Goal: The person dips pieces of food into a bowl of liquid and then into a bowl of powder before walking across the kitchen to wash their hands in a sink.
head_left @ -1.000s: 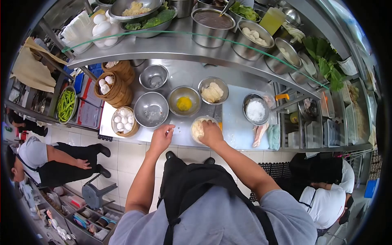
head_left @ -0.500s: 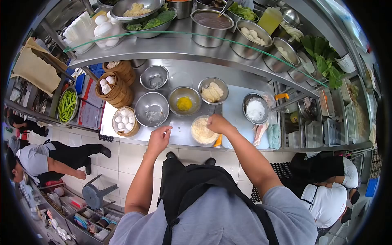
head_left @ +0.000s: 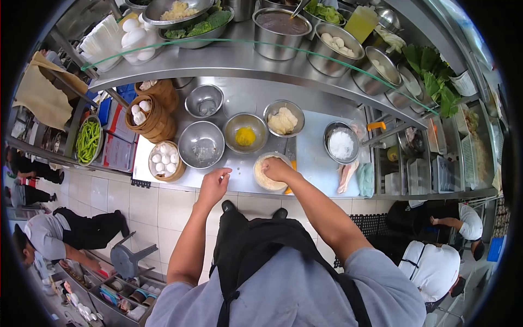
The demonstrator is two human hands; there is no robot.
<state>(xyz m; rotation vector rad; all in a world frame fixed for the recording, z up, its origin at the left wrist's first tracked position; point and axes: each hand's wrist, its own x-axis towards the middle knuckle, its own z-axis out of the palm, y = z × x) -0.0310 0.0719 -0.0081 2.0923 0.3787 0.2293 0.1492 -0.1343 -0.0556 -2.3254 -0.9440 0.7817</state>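
My right hand [head_left: 275, 168] is down in a round tub of pale crumbs [head_left: 263, 181] at the counter's front edge. Its fingers are curled, and whatever they hold is hidden. My left hand [head_left: 214, 184] hovers by the front edge, fingers loosely bent and slightly apart, with nothing in it. Just beyond it stands a steel bowl with white residue [head_left: 201, 145]. Beside that is a steel bowl [head_left: 231, 131] with beaten yellow egg [head_left: 245, 136]. Farther back sits a bowl of pale paste [head_left: 283, 120]. An orange-handled tool [head_left: 293, 164] lies partly hidden beside the tub.
A bamboo steamer of white balls [head_left: 165, 161] stands left, near stacked steamers [head_left: 156, 126]. On the pale cutting board [head_left: 313, 152] at right are a bowl of white powder [head_left: 341, 145] and raw meat [head_left: 346, 175]. A loaded steel shelf [head_left: 229, 68] overhangs the back. Co-workers are on both sides.
My right hand has moved slightly left and deeper into the crumbs. My left hand has barely moved. The co-worker at left has bent down and reached toward the low counter.
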